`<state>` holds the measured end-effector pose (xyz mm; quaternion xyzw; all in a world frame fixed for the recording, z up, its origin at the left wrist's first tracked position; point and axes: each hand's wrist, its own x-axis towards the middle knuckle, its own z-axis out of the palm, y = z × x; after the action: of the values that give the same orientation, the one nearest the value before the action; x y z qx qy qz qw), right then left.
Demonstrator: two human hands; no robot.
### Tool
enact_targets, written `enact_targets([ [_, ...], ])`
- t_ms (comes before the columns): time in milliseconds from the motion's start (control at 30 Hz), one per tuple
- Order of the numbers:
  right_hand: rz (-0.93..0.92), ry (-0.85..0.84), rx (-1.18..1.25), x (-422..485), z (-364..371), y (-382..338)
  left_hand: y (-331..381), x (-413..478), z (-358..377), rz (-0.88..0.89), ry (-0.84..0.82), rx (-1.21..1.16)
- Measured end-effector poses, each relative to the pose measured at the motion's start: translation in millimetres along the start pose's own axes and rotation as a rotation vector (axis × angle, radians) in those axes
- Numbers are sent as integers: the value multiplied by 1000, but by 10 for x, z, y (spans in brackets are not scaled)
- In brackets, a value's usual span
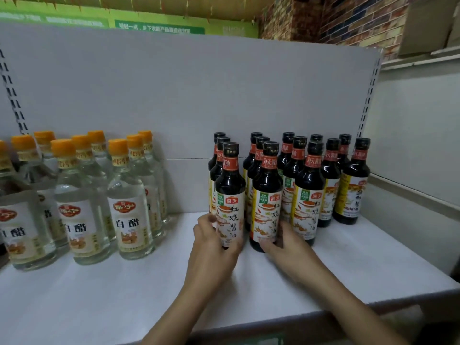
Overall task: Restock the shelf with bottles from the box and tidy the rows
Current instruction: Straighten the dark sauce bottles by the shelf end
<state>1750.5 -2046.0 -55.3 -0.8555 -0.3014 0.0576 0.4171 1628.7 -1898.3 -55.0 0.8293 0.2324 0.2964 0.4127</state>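
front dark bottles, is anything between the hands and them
Nothing visible does. The left hand grips the leftmost row's front bottle, and the right hand grips the next row's front bottle. The clear bottles stand apart to the left.

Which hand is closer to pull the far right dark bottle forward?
Probably the right hand. It holds the second front bottle, nearer the far right bottle; the left hand holds the leftmost front bottle.
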Motion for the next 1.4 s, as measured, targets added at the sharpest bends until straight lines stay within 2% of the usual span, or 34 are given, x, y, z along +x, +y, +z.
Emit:
enact_targets([
  [300, 53, 24, 1, -358, -97, -19, 205, -276, 212, 98, -155, -38],
  [667, -75, 77, 65, -875, -625, 265, 620, -668, 674, 181, -277, -130],
  [967, -182, 70, 247, -1248, -1202, 905, 1054, -1225, 1328, 188, -173, -262],
  [1167, -238, -52, 361, -1427, -1370, 1426, 1176, -1687, 1714, 163, -106, -287],
  [1400, -183, -215, 365, -1618, -1296, 1924, 988, -2156, 2058, 11, -108, -175],
])
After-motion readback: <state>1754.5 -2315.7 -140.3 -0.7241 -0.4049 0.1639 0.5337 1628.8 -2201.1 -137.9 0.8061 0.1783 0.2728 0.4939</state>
